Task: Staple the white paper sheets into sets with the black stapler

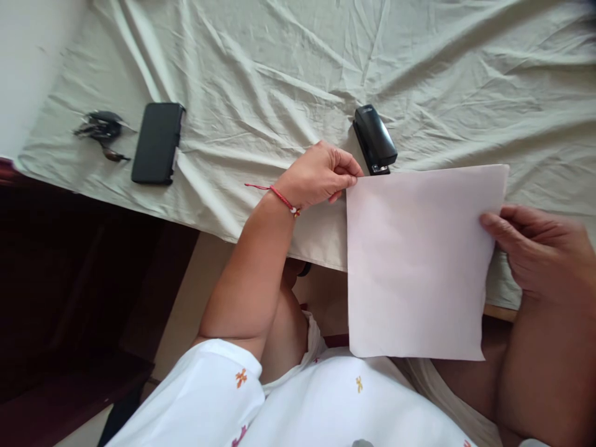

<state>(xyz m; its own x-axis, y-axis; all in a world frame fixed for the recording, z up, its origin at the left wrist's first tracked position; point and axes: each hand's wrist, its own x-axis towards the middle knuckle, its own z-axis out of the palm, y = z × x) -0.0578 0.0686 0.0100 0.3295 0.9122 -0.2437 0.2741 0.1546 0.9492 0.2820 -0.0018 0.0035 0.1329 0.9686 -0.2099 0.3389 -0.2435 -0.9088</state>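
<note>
White paper [419,261] is held up over the table's front edge and my lap; whether it is one sheet or a few I cannot tell. My left hand [328,174], with a red string bracelet at the wrist, pinches its upper left corner between thumb and fingers. On the right side edge, my right hand [540,245] grips the paper, thumb in front and fingers behind. Just beyond the paper's top edge lies a black stapler [376,136], close to my left hand and touched by neither hand.
A wrinkled pale green cloth [270,87] covers the table. Toward the left lie a black phone-like case [158,143] and a dark bunch of keys or small items [105,129]. Dark wooden furniture [60,273] stands below at the left.
</note>
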